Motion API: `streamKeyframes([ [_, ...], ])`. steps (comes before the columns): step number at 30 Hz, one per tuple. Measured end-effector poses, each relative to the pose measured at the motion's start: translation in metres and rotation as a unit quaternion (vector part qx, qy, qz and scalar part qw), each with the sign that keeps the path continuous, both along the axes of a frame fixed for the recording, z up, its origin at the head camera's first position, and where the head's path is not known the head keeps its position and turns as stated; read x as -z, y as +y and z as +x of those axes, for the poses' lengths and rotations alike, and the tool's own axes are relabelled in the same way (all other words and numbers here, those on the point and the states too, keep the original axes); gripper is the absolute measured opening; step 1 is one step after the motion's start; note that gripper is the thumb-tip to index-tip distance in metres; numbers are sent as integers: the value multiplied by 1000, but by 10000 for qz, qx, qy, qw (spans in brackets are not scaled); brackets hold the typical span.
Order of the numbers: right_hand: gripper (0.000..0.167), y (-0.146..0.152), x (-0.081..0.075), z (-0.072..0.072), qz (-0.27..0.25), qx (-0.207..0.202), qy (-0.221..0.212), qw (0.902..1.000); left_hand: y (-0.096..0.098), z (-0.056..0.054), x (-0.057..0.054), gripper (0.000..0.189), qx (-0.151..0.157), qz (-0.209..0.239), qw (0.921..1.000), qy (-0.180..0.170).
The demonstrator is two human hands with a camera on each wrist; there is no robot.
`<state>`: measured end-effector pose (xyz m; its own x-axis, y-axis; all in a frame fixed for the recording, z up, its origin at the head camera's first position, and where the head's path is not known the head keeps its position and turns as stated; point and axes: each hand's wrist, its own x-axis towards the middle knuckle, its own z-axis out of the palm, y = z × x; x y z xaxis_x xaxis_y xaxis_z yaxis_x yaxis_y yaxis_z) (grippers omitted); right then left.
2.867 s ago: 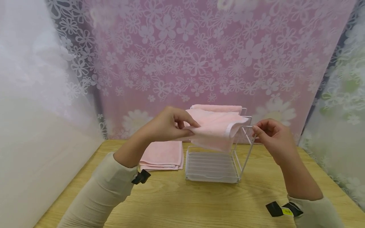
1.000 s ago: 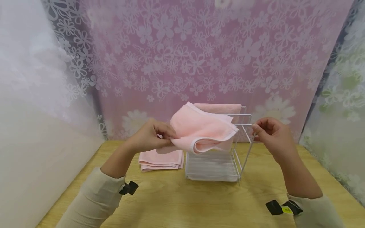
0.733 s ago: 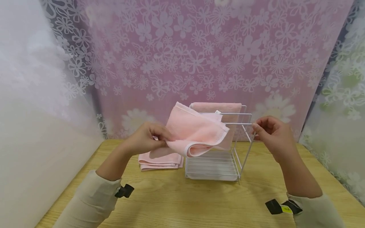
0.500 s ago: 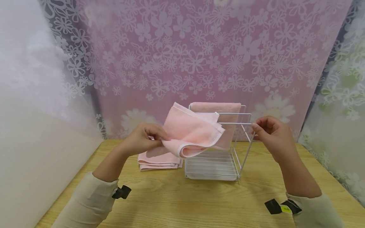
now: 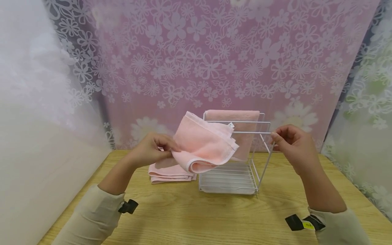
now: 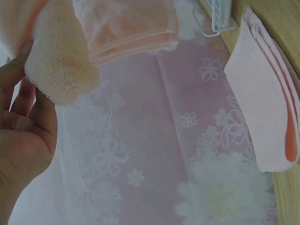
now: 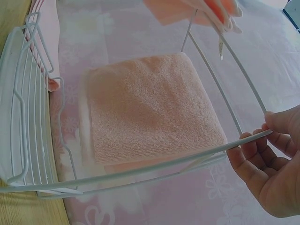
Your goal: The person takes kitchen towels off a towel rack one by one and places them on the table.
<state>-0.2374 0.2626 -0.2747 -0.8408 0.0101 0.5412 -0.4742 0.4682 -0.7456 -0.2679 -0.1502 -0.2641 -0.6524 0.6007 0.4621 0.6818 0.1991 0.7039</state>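
Note:
My left hand [image 5: 153, 148] pinches the folded edge of a pink towel [image 5: 203, 141] and holds it in the air, left of and in front of a white wire rack [image 5: 257, 177]. The towel sags in a loose fold, with a small white tag at its right corner. With thumb and fingers, my right hand [image 5: 292, 148] grips the front upper right corner of the rack's frame. A second pink towel [image 7: 150, 108] hangs over the rack's rearmost bar; the two bars in front of it carry no cloth at their right ends.
A stack of folded pink towels [image 5: 173, 175] lies on the wooden table [image 5: 183, 217] left of the rack. A clear tray [image 5: 226, 189] forms the rack's base. Flowered curtains [image 5: 196, 61] stand close behind the table and at both sides.
My left hand has drawn the towel off the rack's front bars, leftward and toward me, baring those bars. The right hand has kept its grip on the rack's corner.

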Motion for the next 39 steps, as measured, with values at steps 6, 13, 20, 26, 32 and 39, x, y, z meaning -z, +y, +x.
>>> streamKeyframes([
  [6, 28, 0, 2, 1, -53, 143, -145, 9998, -4, 3, 5, 13, -85, -133, 9998, -102],
  [13, 26, 0, 5, 0, -8, 88, -3, 10000, -5, -2, 15, 19, -198, -301, 9993, 120],
  [20, 25, 0, 4, 0, 37, 110, 13, 9999, -14, -9, 26, 25, -507, -837, 9947, 309],
  [26, 27, 0, 5, 0, 35, 97, 40, 9999, -21, -7, 24, 19, -676, -791, 9944, 184],
  [32, 27, 0, 4, 0, 14, 88, 14, 10000, -26, -6, 22, 19, -909, -948, 9913, 38],
  [39, 25, -2, 0, 0, -57, 99, 177, 9998, -38, -2, 19, 19, -1021, -1114, 9885, 38],
])
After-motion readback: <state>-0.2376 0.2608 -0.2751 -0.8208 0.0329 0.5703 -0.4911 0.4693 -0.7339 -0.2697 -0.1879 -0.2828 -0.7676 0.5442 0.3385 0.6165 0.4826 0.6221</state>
